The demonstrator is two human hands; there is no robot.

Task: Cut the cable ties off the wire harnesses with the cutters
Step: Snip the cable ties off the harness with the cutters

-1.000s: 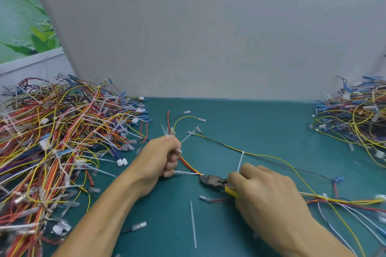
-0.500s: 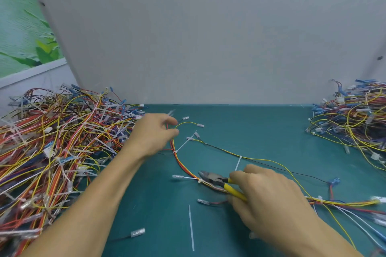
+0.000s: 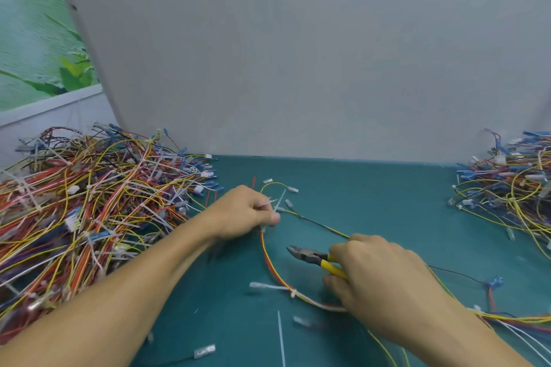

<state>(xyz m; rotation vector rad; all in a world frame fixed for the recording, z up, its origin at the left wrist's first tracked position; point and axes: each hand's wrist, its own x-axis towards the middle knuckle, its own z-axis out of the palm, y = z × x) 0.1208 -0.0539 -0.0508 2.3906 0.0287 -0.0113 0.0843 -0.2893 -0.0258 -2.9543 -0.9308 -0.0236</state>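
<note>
1. The right hand (image 3: 378,283) grips the yellow-handled steel cutters (image 3: 313,258), fingers curled round the handles; the tip points left.
2. The red, orange and yellow wire harness (image 3: 268,259) curves just left of the cutters, not touching them. It carries a white plastic cable tie (image 3: 293,293) on the cutters' near side.
3. Beyond the cutters to the left, the left hand (image 3: 241,211) pinches the harness.
4. Tangled multicoloured harness piles lie far left (image 3: 89,202) and far right (image 3: 512,188) of the cutters.

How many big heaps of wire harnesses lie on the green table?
2. The left heap lies at the left edge of the table, the right heap at its right edge. Both run out of view, so more may be hidden.
</note>
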